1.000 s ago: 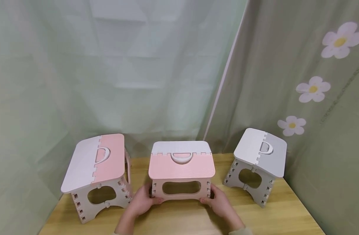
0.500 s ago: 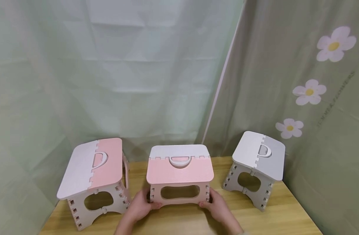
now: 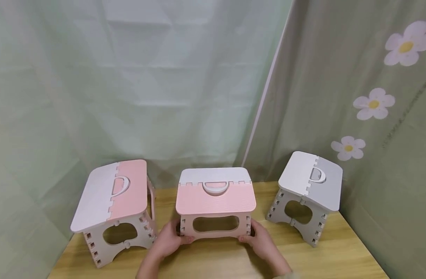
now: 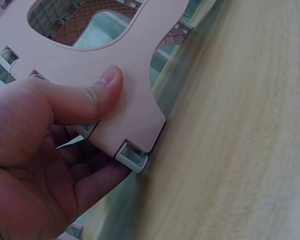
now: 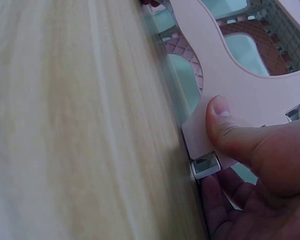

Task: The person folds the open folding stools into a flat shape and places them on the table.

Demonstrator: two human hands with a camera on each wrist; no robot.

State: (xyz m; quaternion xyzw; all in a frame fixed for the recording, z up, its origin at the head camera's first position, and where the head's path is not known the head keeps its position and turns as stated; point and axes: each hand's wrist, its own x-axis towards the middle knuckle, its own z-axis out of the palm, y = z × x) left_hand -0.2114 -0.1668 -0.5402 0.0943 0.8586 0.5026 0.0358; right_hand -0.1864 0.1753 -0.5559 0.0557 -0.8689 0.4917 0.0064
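In the head view a pink and white folding step stool (image 3: 215, 197) stands unfolded in the middle of the table, its white handle lying on the top. My left hand (image 3: 169, 239) grips its left front leg low down. The left wrist view shows the thumb (image 4: 97, 97) flat on the pink front panel and the other fingers curled behind the edge. On the opposite leg my right hand (image 3: 261, 239) holds on the same way. In the right wrist view that thumb (image 5: 235, 132) presses the panel near its foot, with the fingers partly hidden behind.
Another pink and white folding stool (image 3: 115, 197) stands unfolded at the left, turned at an angle. A grey and white one (image 3: 308, 190) is at the right. A wooden table (image 3: 213, 263) carries all three. Pale green curtains (image 3: 164, 97) hang behind, with printed flowers at the right.
The head view tilts slightly and comes back, so everything shifts a little in the picture. Both hands keep their hold on the middle stool, with no clear movement of it on the table.
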